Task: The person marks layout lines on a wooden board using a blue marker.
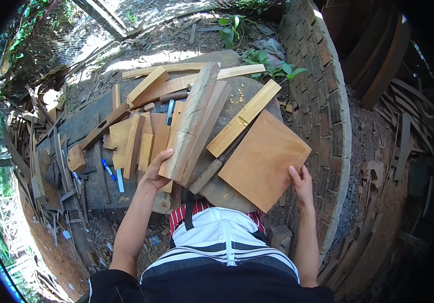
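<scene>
My left hand [157, 169] grips the near end of a long wooden block [193, 126] with a rough greyish face, thumb along its side. The block is tilted away from me over smaller pieces. With my right hand [302, 184], I hold the right corner of a flat, square wooden board [265, 159], thumb on its top face and fingers mostly behind. Beside the board lies a pale notched wooden block [245, 119]. A tool with a wooden handle [206, 177] is partly covered by the board, so its far end is hidden.
Several short offcuts [135, 144] lie left of my left hand, near a blue marker [108, 169], a light ruler [120, 181] and a mallet-like wooden tool [76, 158]. Curved strips [176, 86] lie at the back. A brick wall [323, 101] borders the right.
</scene>
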`<state>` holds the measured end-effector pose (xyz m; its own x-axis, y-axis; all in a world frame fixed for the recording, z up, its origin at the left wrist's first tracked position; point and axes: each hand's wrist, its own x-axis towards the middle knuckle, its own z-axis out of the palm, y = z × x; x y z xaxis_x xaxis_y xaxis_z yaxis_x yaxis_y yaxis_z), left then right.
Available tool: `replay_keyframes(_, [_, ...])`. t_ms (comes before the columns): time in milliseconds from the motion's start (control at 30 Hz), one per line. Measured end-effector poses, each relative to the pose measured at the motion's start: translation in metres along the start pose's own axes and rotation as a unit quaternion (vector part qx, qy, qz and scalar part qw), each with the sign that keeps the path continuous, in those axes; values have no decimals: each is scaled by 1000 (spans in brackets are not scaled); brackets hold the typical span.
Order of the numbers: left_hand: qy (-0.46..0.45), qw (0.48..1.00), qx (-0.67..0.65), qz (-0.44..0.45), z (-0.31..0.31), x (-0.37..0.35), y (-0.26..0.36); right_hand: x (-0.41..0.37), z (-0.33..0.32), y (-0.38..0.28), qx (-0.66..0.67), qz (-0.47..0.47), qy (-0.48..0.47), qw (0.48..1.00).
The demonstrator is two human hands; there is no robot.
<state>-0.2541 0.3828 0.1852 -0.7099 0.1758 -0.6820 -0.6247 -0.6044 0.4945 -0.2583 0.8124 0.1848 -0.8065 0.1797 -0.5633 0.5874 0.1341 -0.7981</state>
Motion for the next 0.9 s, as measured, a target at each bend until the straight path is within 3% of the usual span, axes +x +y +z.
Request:
replay_keyframes(233, [13, 992, 128, 17, 6, -13, 7, -1, 5, 3, 79, -11, -3, 997])
replay_keyframes(300, [33, 945, 287, 150, 10, -13, 7, 0, 5, 4, 94, -12, 1, 996])
replay_keyframes(333, [70, 889, 398, 216, 7, -12, 8, 1, 5, 6, 94, -13, 2, 995])
replay_keyframes(367, [70, 889, 398, 215, 7, -12, 10, 1, 5, 7, 95, -13, 2, 995])
replay_keyframes(433, [139, 699, 630, 308, 24, -22, 16, 0, 4, 10, 101, -15, 2, 995])
replay_keyframes(533, [151, 660, 663, 319, 15, -15, 5, 1, 7, 8, 100, -19, 0, 995])
replay_keyframes(867, [142, 597, 740, 275, 21, -11, 9, 2, 1, 10, 72, 3, -35, 997])
replay_keyframes(900, [169, 558, 750, 314, 24, -3, 5, 1, 3, 8, 70, 1, -36, 997])
